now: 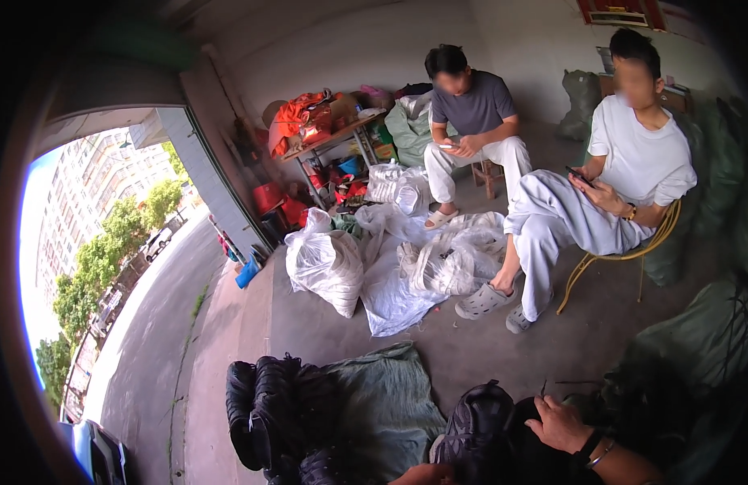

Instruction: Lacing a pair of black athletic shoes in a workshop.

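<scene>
A dark sneaker with a lighter sole edge stands near the lower edge, in front of me. My right hand, with a dark band and a bracelet at the wrist, is just right of it. Its thumb and fingers are closed together, and a thin dark strand sticks up from the fingertips. Only a bit of my left hand shows at the bottom, beside the sneaker; its fingers are hidden. To the left, several dark shoes are packed closely in rows on a green woven sheet.
Two seated people, one in grey and one in white, hold phones. White plastic sacks lie on the floor before them. Green sacks crowd the right side. A cluttered table stands behind; a roadside opening is left.
</scene>
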A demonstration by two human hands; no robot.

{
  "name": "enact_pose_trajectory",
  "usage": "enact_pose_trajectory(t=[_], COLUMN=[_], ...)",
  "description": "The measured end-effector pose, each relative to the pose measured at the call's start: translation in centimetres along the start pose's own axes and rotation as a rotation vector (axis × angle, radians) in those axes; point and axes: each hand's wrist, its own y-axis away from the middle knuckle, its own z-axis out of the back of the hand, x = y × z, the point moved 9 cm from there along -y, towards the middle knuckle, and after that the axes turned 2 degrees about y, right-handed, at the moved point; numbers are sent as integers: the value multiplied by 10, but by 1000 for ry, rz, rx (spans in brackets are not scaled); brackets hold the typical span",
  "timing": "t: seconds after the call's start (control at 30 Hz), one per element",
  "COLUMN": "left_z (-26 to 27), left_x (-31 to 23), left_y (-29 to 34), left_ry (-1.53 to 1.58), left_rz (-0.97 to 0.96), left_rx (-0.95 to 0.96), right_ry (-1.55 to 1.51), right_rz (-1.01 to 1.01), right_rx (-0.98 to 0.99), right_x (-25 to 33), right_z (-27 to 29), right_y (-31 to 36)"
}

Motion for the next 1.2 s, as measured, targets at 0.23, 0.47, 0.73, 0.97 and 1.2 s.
enact_pose_trajectory(t=[0.23,0.47,0.73,0.97,1.2], left_z=[-2,8,97,84,39], left_x=[-1,32,80,13,-51], left_y=[4,4,26,3,-14], left_ry=[-16,-198,-265,38,-277], left_rz=[-6,58,318,49,-328], left_rx=[-25,-59,-431,-641,-545], right_ry=[142,175,-1149,-977,-808], right_rz=[145,194,-530,-338,-172], right_rx=[-54,-6,71,64,150], right_x=[26,39,-42,-5,41], right_z=[14,21,24,22,0], right_y=[28,58,54,30,19])
